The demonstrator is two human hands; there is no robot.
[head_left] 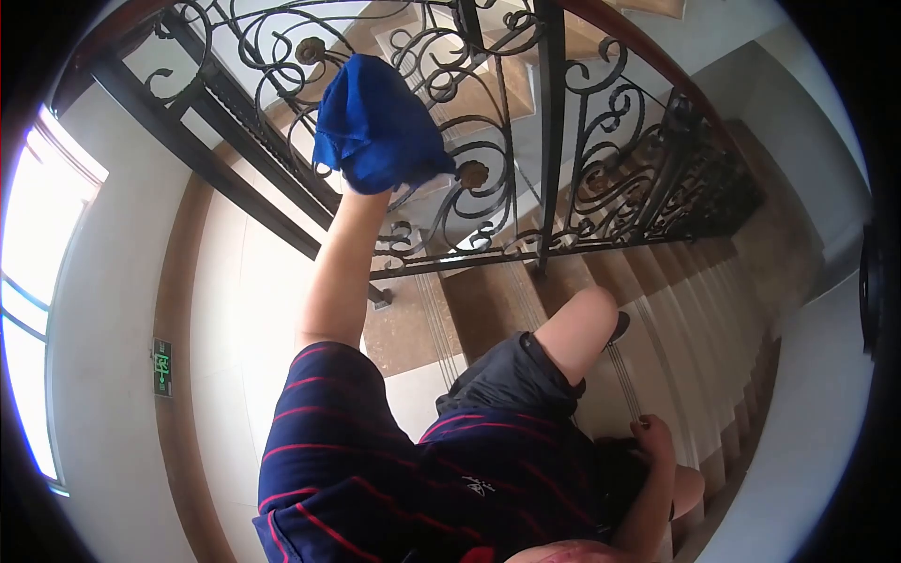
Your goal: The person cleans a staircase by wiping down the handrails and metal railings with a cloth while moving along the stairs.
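Note:
My left arm reaches up to a black wrought-iron railing (551,141) with scrolls and bronze-coloured flowers. A blue cloth (380,122) covers my left hand, bunched around it in front of the ironwork. The fingers are hidden under the cloth, and I cannot tell exactly which bar it touches. Down at the lower right, my right hand (652,437) hangs by my dark shorts, fingers curled in, and nothing shows in it.
Brown and beige stone steps (648,328) run down to the right under my legs. A reddish-brown handrail (648,52) tops the railing. On the left are a bright window (33,281), a pale wall and a green exit sign (162,368).

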